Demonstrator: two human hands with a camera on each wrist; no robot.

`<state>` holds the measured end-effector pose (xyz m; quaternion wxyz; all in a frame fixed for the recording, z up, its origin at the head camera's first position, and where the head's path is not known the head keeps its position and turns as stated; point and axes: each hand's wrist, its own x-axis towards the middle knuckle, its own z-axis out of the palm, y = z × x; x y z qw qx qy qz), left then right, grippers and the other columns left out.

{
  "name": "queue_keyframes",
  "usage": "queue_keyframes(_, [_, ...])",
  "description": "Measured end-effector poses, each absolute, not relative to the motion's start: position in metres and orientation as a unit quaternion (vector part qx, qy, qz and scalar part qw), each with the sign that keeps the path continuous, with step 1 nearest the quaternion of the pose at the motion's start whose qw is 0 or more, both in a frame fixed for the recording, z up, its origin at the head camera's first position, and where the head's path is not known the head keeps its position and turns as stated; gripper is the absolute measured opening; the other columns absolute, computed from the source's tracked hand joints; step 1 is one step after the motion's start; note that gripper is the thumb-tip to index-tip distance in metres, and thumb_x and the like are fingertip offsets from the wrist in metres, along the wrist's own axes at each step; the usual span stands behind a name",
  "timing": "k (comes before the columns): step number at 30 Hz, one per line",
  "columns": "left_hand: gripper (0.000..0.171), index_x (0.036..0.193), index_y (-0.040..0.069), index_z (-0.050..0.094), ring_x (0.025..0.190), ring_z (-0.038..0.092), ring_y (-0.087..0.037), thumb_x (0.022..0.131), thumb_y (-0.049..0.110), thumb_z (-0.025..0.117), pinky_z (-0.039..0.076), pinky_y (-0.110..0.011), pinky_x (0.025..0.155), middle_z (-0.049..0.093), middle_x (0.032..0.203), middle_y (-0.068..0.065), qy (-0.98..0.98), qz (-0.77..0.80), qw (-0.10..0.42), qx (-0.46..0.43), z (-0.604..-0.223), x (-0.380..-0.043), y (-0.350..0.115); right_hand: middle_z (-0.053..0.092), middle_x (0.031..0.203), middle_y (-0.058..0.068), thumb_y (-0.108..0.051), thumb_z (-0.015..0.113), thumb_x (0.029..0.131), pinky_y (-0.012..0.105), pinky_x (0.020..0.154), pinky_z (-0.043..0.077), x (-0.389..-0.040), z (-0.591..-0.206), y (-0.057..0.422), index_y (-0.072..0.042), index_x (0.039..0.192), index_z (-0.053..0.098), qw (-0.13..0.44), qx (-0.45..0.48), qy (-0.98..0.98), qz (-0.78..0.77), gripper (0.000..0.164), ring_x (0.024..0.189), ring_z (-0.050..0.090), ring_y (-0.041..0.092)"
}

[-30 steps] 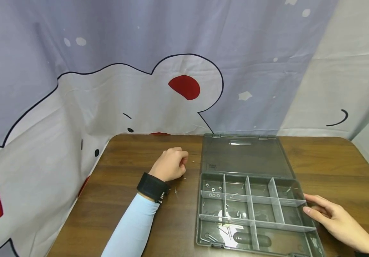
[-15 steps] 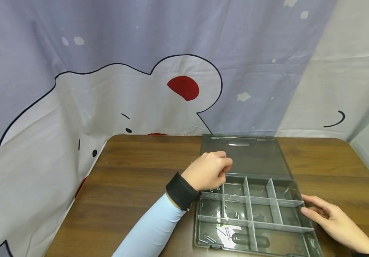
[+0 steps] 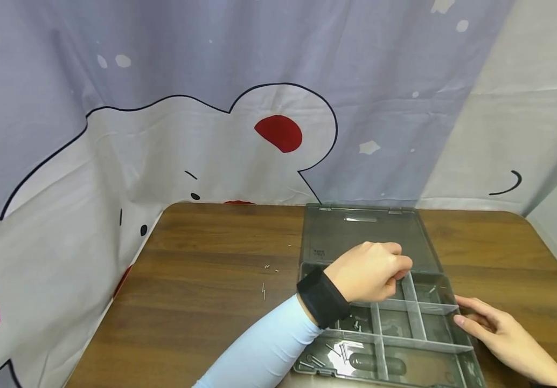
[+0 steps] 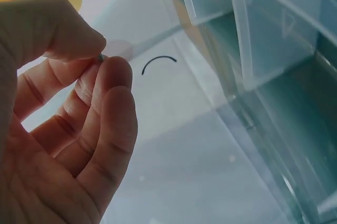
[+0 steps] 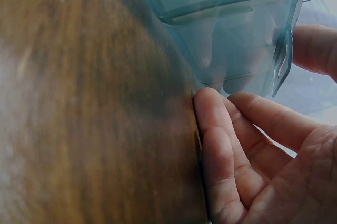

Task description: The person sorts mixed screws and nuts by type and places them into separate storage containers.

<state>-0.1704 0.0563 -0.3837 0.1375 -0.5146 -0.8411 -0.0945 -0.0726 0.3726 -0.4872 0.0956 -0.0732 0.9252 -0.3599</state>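
My left hand [image 3: 371, 272] is above the back row of a grey see-through compartment box [image 3: 429, 340]. In the left wrist view its thumb and forefinger pinch a tiny metal piece [image 4: 100, 57], mostly hidden by the fingertips, so its kind cannot be told. My right hand [image 3: 503, 337] rests against the box's right side. Its relaxed fingers touch the wall low down near the table, with the thumb [image 5: 316, 50] by the rim. Small screws [image 3: 314, 360] lie in the front left compartment, and more metal bits [image 3: 357, 325] in the one behind.
Several tiny metal bits [image 3: 266, 266] and thin pins [image 3: 264, 291] lie on the wooden table [image 3: 186, 302] left of the box. The box's lid [image 3: 361, 231] is folded back flat behind it. A printed curtain [image 3: 210, 151] hangs along the table's back edge.
My left hand has moved right, from the loose bits on the table to over the box's back compartments. The right hand stays at the box's side.
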Motion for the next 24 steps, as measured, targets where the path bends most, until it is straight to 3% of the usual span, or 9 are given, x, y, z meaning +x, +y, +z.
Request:
queue_keyframes(8, [0.013,0.081,0.024,0.064,0.065,0.052,0.001,0.082,0.012,0.068,0.041,-0.015,0.06,0.053,0.081,0.012,-0.842,-0.079,0.123,-0.519,-0.387,-0.168,0.066,0.059,0.139,0.033,-0.024,0.056,0.107,0.017,0.073,0.053,-0.073,-0.487,0.373,0.004,0.151,0.045,0.11,-0.063,0.923,-0.364,0.052,0.098,0.058,-0.015])
queue_keyframes(9, [0.009,0.09,0.025,0.067,0.071,0.055,0.001,0.085,0.019,0.071,0.044,-0.015,0.064,0.058,0.089,0.011,-0.845,-0.076,0.114,-0.517,-0.387,-0.167,0.066,0.058,0.139,0.033,-0.025,0.055,0.108,0.018,0.073,0.053,-0.073,-0.487,0.373,0.004,0.151,0.044,0.115,-0.061,0.922,-0.364,0.053,0.098,0.058,-0.015])
queue_keyframes(10, [0.018,0.104,0.027,0.07,0.084,0.061,0.0,0.087,0.029,0.074,0.048,-0.016,0.073,0.063,0.103,0.01,-0.85,-0.068,0.097,-0.513,-0.386,-0.166,0.066,0.058,0.14,0.033,-0.025,0.054,0.108,0.019,0.074,0.054,-0.073,-0.487,0.373,0.004,0.151,0.043,0.117,-0.061,0.922,-0.365,0.053,0.098,0.058,-0.015])
queue_keyframes(11, [0.038,0.121,0.029,0.068,0.101,0.064,-0.004,0.087,0.043,0.076,0.051,-0.019,0.085,0.064,0.122,0.006,-0.856,-0.061,0.079,-0.507,-0.386,-0.165,0.065,0.058,0.14,0.033,-0.024,0.054,0.108,0.022,0.074,0.056,-0.073,-0.487,0.373,0.004,0.151,0.043,0.118,-0.061,0.921,-0.366,0.053,0.098,0.058,-0.015])
queue_keyframes(13, [0.085,0.153,0.035,0.046,0.137,0.054,-0.015,0.081,0.071,0.073,0.047,-0.029,0.11,0.043,0.16,0.0,-0.867,-0.048,0.04,-0.493,-0.385,-0.162,0.063,0.057,0.14,0.035,-0.024,0.054,0.108,0.027,0.074,0.059,-0.073,-0.487,0.374,0.005,0.151,0.043,0.117,-0.064,0.921,-0.366,0.053,0.098,0.058,-0.015])
queue_keyframes(15, [0.122,0.166,0.04,0.012,0.159,0.026,-0.026,0.069,0.093,0.063,0.032,-0.041,0.125,0.004,0.176,0.0,-0.878,-0.034,0.006,-0.478,-0.385,-0.158,0.06,0.056,0.139,0.036,-0.023,0.055,0.108,0.03,0.074,0.06,-0.073,-0.487,0.373,0.006,0.15,0.043,0.113,-0.068,0.921,-0.366,0.053,0.098,0.057,-0.015])
queue_keyframes(16, [0.128,0.166,0.041,0.002,0.162,0.014,-0.028,0.066,0.097,0.059,0.025,-0.046,0.128,-0.008,0.175,0.002,-0.882,-0.029,-0.003,-0.471,-0.385,-0.157,0.058,0.056,0.14,0.037,-0.022,0.055,0.108,0.031,0.074,0.06,-0.073,-0.487,0.373,0.007,0.15,0.043,0.11,-0.071,0.922,-0.365,0.052,0.098,0.057,-0.016])
queue_keyframes(18, [0.131,0.165,0.041,-0.004,0.163,0.007,-0.03,0.065,0.099,0.056,0.02,-0.049,0.13,-0.015,0.174,0.003,-0.885,-0.032,-0.004,-0.464,-0.385,-0.155,0.054,0.056,0.139,0.037,-0.022,0.056,0.107,0.028,0.074,0.059,-0.073,-0.487,0.373,0.007,0.149,0.044,0.105,-0.072,0.923,-0.364,0.052,0.098,0.057,-0.016])
queue_keyframes(24, [0.129,0.167,0.037,0.002,0.162,0.007,-0.031,0.066,0.098,0.057,0.019,-0.051,0.13,-0.01,0.175,0.0,-0.888,-0.04,0.018,-0.457,-0.386,-0.156,0.027,0.059,0.137,0.034,-0.023,0.057,0.107,0.017,0.073,0.053,-0.073,-0.486,0.373,0.005,0.149,0.046,0.1,-0.067,0.925,-0.361,0.052,0.097,0.058,-0.016])
